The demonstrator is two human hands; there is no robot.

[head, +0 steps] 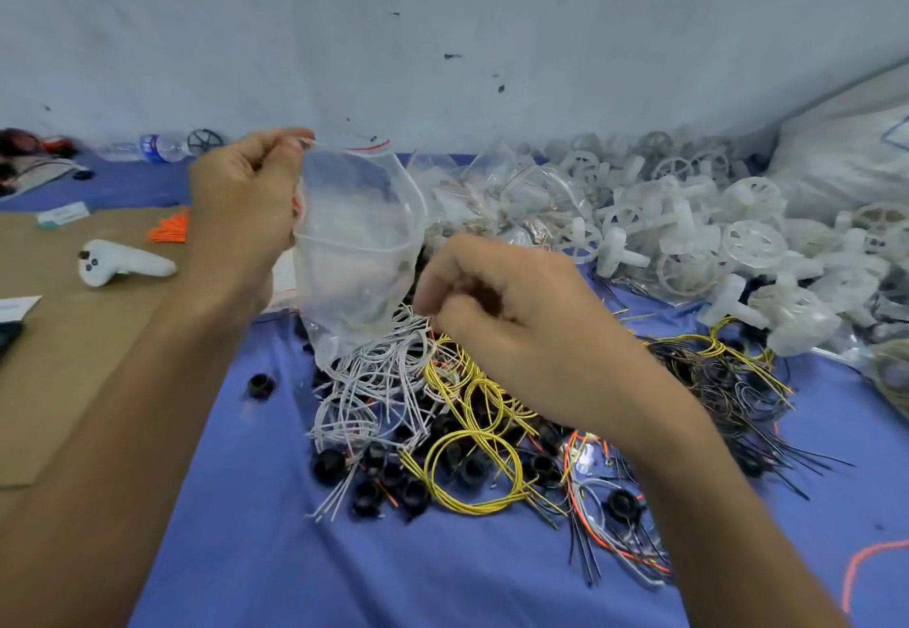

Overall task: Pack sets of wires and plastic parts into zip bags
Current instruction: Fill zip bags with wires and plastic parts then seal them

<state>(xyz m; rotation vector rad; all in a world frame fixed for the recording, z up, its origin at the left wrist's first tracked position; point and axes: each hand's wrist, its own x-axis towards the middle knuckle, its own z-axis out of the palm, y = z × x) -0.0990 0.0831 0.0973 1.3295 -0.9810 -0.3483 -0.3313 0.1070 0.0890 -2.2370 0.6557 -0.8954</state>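
Pinching the zip bag at its red-striped mouth, my left hand holds it up over the heap, thumb and fingers pressed together on the top edge, so the bag hangs with its bottom corner down at the white wires. The film is thin, limp and slick. I judge it weighs next to nothing and will fold shut on itself unless the mouth is held by both lips, so the rim beside the zip is the place to take it, not the slack belly. Something pale may already lie inside, but through the clear plastic I can't tell. My right hand is just beside the bag's lower side, fingers curled in. It is blurred, and whether it pinches a wire or nothing I cannot tell. Under it the white wires and the yellow wires lie in springy loops. They are light and tangle-prone, and I think best lifted by the bundled middle so the ends trail in after. Black plastic rings sit among them, small, hard and likely to roll. Further right lie black wires, and behind them a heap of white plastic wheels, stiff and bulky, next to filled bags. All rests on the blue-covered worktop, with cardboard at my left.
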